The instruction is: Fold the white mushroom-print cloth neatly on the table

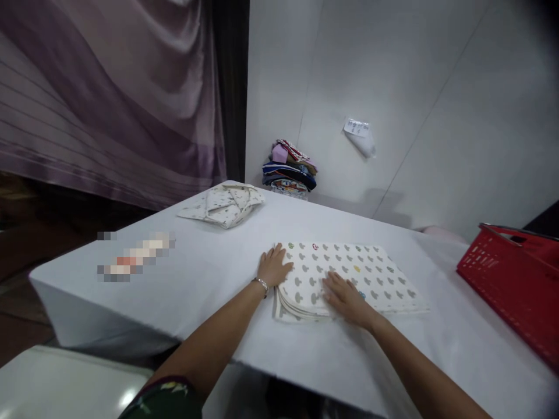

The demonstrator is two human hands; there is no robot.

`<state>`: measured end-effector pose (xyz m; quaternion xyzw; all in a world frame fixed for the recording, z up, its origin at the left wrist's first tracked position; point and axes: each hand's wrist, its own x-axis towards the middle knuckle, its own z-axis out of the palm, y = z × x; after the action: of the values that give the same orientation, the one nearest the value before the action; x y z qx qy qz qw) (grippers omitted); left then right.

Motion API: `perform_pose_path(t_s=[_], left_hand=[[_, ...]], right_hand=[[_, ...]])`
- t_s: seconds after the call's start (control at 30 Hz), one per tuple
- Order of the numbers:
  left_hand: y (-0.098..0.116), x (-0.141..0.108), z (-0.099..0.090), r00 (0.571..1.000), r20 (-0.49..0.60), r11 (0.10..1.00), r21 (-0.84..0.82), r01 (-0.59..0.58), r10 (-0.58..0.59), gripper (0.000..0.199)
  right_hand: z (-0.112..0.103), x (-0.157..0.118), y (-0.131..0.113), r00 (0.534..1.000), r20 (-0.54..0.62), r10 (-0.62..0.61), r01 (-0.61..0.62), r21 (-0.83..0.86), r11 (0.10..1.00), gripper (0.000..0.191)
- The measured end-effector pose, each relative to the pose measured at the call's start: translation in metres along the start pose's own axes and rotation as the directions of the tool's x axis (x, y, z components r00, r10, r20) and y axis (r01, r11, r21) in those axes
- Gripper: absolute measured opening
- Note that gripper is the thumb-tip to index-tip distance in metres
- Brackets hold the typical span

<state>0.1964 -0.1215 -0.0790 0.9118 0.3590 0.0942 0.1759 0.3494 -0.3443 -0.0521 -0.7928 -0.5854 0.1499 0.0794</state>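
Note:
A white cloth with grey mushroom shapes (375, 270) lies folded in several layers on the white-covered table (209, 262). My left hand (274, 266) rests at the cloth's left edge, its fingers spread over the upper left corner. Flat on the cloth's front part, left of its middle, lies my right hand (347, 298), fingers apart. Neither hand grips anything. The folded layers show at the rounded front left corner.
Another patterned white cloth (227, 205) lies at the table's far left corner. Beyond the back edge rises a stack of folded clothes (289, 169). A red basket (515, 279) stands at the right. A blurred-out item lies on the left.

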Motion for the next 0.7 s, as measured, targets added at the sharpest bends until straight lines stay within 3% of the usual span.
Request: perform_pose_path(t_s=[0.17, 0.37, 0.57, 0.7], left_hand=[[0.004, -0.002, -0.004, 1.0, -0.003, 1.0, -0.003, 0.012, -0.012, 0.059], [0.005, -0.003, -0.007, 1.0, -0.021, 1.0, 0.018, 0.013, -0.013, 0.058], [0.005, -0.002, -0.008, 1.0, -0.02, 0.999, 0.051, 0.01, -0.009, 0.058], [0.004, 0.002, -0.007, 1.0, -0.016, 0.999, 0.049, 0.014, -0.013, 0.06]], right_hand=[[-0.017, 0.058, -0.019, 0.996, -0.092, -0.001, -0.002, -0.031, 1.0, 0.06], [-0.007, 0.125, -0.035, 0.993, -0.11, 0.031, -0.043, -0.102, 0.994, 0.061], [0.001, 0.139, -0.021, 0.997, -0.079, 0.008, -0.014, -0.073, 0.997, 0.064], [-0.004, 0.141, -0.01, 0.99, -0.132, 0.042, -0.047, -0.039, 0.998, 0.066]])
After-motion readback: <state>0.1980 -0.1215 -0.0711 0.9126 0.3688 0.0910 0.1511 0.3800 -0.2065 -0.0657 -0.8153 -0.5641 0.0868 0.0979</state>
